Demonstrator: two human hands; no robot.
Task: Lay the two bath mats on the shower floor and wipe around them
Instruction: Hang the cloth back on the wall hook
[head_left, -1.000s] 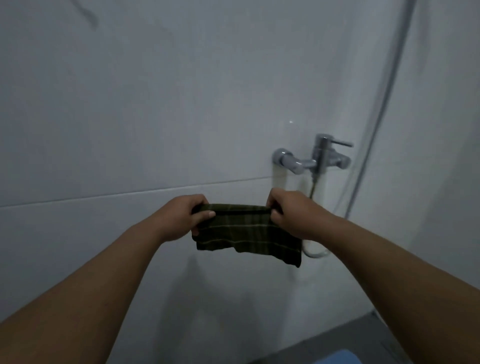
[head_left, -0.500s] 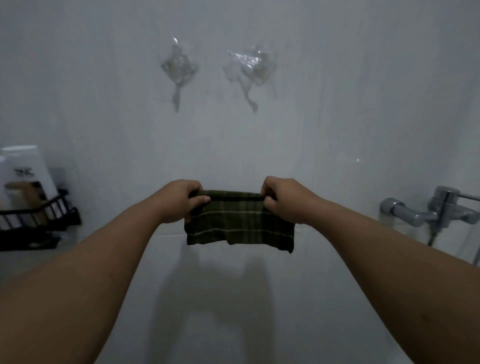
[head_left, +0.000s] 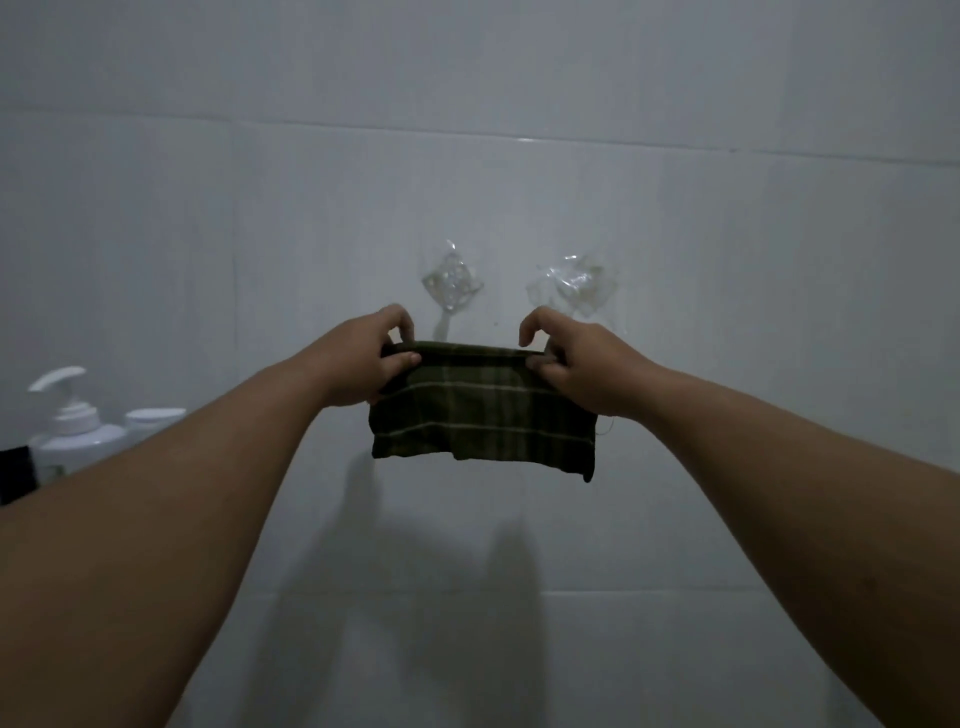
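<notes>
Pinching the top corners of a dark plaid cloth (head_left: 480, 413), left hand (head_left: 366, 358) and right hand (head_left: 576, 366) hold it stretched just below two clear wall hooks (head_left: 453, 283).

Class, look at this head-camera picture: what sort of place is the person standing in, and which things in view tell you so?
Most likely a bathroom or shower area. The wall is large pale tiles, two clear stick-on hooks sit on it, and a white pump bottle stands at the left.

Two clear hooks (head_left: 451, 291) on the wall just above the cloth (head_left: 483, 415), bare wall (head_left: 727, 312) beyond on the right, bottles (head_left: 78, 431) crowding far left
</notes>
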